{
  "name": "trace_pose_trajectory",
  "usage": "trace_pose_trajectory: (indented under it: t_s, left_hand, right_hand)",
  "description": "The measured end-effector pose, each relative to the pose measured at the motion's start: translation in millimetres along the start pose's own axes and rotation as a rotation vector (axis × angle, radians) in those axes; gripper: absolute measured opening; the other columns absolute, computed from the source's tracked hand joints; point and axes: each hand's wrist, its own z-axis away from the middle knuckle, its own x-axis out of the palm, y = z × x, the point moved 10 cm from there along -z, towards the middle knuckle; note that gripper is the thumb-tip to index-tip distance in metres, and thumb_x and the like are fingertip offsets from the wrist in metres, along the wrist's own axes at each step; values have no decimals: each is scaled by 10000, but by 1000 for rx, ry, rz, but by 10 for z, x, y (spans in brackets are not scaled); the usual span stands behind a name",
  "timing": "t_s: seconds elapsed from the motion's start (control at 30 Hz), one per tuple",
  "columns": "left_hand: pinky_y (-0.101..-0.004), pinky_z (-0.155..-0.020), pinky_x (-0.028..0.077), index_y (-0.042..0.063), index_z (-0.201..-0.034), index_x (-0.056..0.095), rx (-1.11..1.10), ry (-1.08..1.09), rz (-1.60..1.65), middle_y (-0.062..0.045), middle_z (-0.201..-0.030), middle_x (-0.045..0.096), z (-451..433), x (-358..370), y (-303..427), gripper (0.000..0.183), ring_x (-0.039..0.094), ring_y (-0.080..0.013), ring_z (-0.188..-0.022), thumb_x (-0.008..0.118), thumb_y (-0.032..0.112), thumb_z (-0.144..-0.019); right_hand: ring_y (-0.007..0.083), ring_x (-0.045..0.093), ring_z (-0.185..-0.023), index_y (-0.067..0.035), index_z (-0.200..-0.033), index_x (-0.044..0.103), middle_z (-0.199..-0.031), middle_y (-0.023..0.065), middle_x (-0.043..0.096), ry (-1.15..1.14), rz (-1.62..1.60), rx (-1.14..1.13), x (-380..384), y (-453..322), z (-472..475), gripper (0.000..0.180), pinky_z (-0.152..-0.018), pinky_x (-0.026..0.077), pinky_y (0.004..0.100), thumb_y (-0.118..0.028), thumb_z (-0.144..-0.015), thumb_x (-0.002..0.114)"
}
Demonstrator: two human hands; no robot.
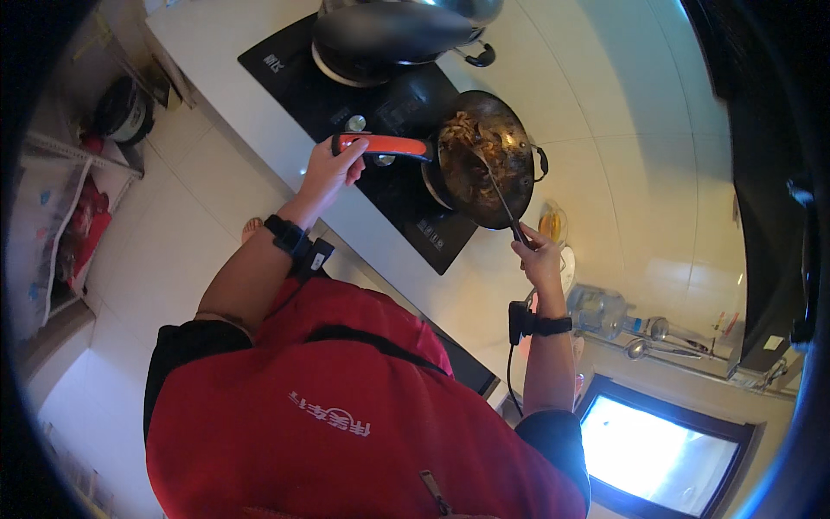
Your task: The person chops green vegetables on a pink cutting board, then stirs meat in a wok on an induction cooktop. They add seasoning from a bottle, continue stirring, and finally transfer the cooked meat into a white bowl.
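My left hand (334, 167) grips the red and black handle (395, 146) of a dark wok (512, 123), which sits on the near burner of a black gas hob. Browned, chopped food (476, 139) lies in the wok, heaped mostly towards its upper left side. In my right hand (541, 256) is the dark grip of a metal spatula (502, 194). Its shaft crosses the wok's rim, and its head is down among the food. A small loop handle (541, 163) sticks out from the wok's far side.
A large pot (389, 39), partly blurred, stands on the other burner of the hob (415, 220). A glass container of yellow liquid (551, 224) is close to my right hand. Further right are a clear plastic jug (596, 310) and ladles hanging on a wall rail (655, 353).
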Motion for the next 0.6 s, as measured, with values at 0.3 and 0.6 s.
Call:
trace_pose_trajectory:
  t_s: [0.3,0.6]
  left_hand:
    - [-185,-471,419,38,-1158,596,24,55,3,-21,-710,595,9,-76,163,359,538,-65,-551,702,231,-875]
    - [-198,-606,461,32,-1172,601,55,67,-518,-74,-910,590,-20,-13,435,392,551,-103,-698,737,184,-837]
  right_hand:
    - [104,552,-457,3,-1257,572,-688,81,634,-18,-426,378,-820,773,118,427,-356,398,207,-122,-856,644]
    - [98,462,-433,-44,-875,522,-652,65,575,-231,-821,465,550,818,-414,240,-342,338,203,-272,-949,528]
